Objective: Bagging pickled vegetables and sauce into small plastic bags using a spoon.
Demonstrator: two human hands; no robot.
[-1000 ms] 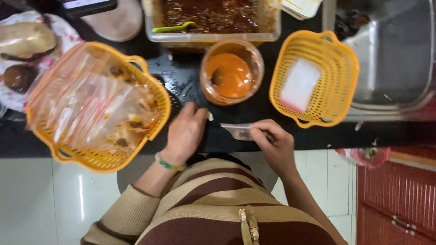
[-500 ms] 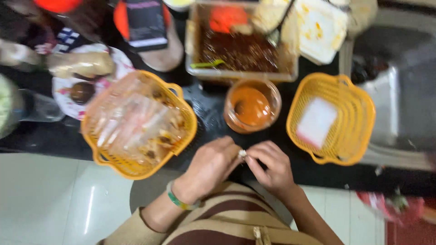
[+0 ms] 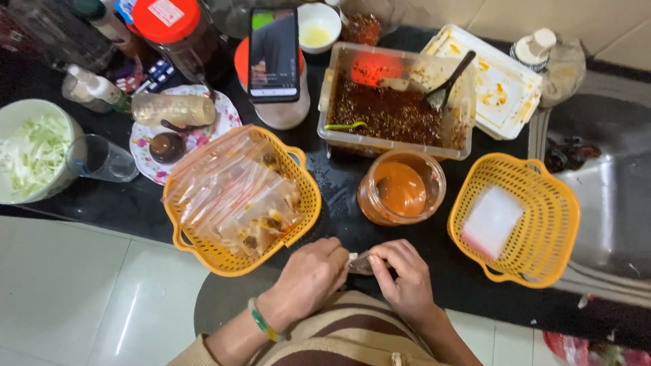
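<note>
On the black counter in front of me, the left yellow basket is full of small clear bags, some with dark bits of food in them. The right yellow basket holds only a flat white stack lying at a slant. Between the baskets stands an open jar with thick orange sauce inside. Just behind the jar is a clear rectangular tub of dark red chilli mix, with a green spoon at its near left corner and a dark spoon stuck in at the far right. A smeared white lid lies beside the tub. A phone leans on a red-topped pot behind the left basket. A flowered plate carries a lying bottle and a small brown thing. At the far left are a bowl of shredded cabbage and an empty glass. A small white bowl of yellowish liquid stands at the back.

My hands are close together at the near edge of the counter, just in front of the jar. My left hand, with a green band on the wrist, and my right hand both pinch a small clear pouch between fingertips, each at one end. The pouch is mostly hidden by my fingers, so I cannot tell what is in it.
</note>
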